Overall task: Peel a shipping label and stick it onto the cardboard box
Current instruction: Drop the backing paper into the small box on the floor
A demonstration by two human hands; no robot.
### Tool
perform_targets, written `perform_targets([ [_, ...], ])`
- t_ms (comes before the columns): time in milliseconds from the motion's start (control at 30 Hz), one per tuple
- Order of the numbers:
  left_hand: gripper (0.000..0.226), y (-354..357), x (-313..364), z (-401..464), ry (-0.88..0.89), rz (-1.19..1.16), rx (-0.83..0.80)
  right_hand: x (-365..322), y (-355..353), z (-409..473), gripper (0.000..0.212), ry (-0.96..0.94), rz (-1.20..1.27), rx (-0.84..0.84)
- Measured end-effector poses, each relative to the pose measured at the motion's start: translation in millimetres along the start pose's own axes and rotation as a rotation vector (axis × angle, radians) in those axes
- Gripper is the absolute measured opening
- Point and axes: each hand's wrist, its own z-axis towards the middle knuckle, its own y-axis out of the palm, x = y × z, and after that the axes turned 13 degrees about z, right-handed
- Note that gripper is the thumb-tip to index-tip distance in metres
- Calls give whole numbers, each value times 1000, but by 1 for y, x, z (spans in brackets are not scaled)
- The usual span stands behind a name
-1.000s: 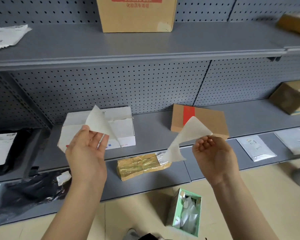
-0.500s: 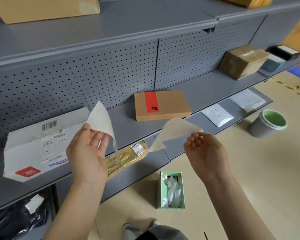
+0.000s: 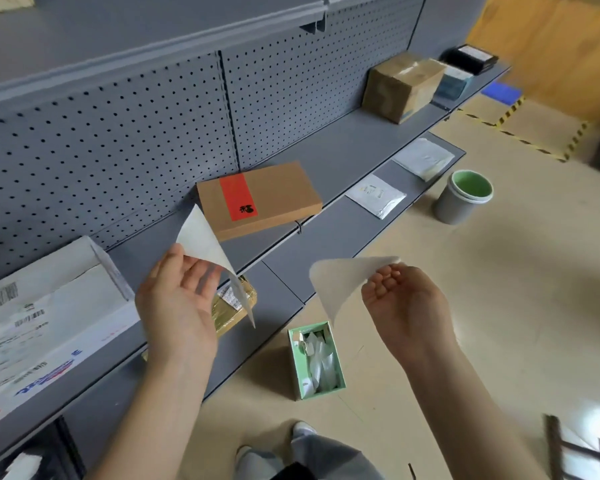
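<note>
A grey metal shelf (image 3: 343, 147) with a perforated back panel (image 3: 118, 133) runs from near left to far right, with a lower shelf level (image 3: 326, 233) stepping out toward the beige floor (image 3: 499, 306).

The left hand (image 3: 177, 306) is raised palm up in front of the shelf, its fingers (image 3: 201, 278) loosely spread while pinching a corner of a white sheet (image 3: 205, 244) that stands up and curls down to the right. The right hand (image 3: 406, 303) is well apart to the right, over the floor, fingers curled together and pinching the edge of a second pale sheet (image 3: 340, 282) that bows out to the left. Which of the two is the label and which the backing cannot be told.

A flat cardboard box (image 3: 260, 199) with a red strip on its top lies on the shelf just behind the left hand's sheet. A white carton (image 3: 49, 313) with printed labels sits at the near left, and a gold-wrapped parcel (image 3: 231, 310) lies on the lower level, partly hidden by the left hand. Farther right stand a taped brown box (image 3: 399, 84) and some dark and blue packages; two white mailer bags (image 3: 376, 195) lie on the lower level.

On the floor, a small green box (image 3: 317, 360) of paper scraps sits between the forearms, and a grey bin (image 3: 463, 199) with a green inside stands to the right. Yellow-black tape marks the far floor.
</note>
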Motion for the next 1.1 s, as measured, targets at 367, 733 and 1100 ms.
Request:
perform_targets([
  [367, 24, 20, -59, 16, -133, 142, -127, 2, -53, 13, 26, -49, 80, 284],
  [733, 17, -3, -144, 34, -190, 276, -90, 32, -152, 58, 28, -14, -140, 370],
  [1100, 11, -43, -248, 66, -256, 327, -2, 91, -272, 130, 22, -6, -549, 425],
])
